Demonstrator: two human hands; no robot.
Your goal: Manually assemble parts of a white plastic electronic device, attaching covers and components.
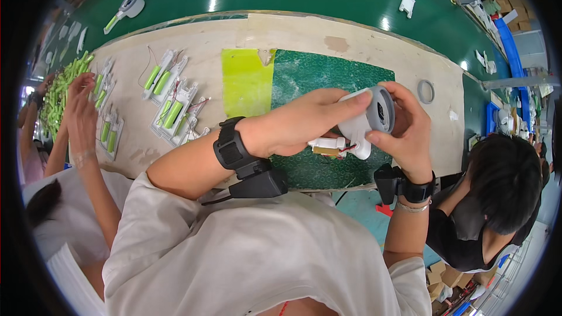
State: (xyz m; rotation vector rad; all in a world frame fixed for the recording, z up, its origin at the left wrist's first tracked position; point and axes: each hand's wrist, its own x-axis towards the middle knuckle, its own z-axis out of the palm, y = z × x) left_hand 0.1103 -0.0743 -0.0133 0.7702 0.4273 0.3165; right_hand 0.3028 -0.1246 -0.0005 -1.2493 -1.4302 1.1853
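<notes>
Above the dark green mat, both hands grip one white handheld device — left hand wrapped over its body, right hand pinching its round grey head — red wires showing underneath.

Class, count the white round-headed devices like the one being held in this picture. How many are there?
2. One white device is held between the left hand and right hand above the green mat; another device lies on the green belt, upper left. Others may be hidden.
</notes>
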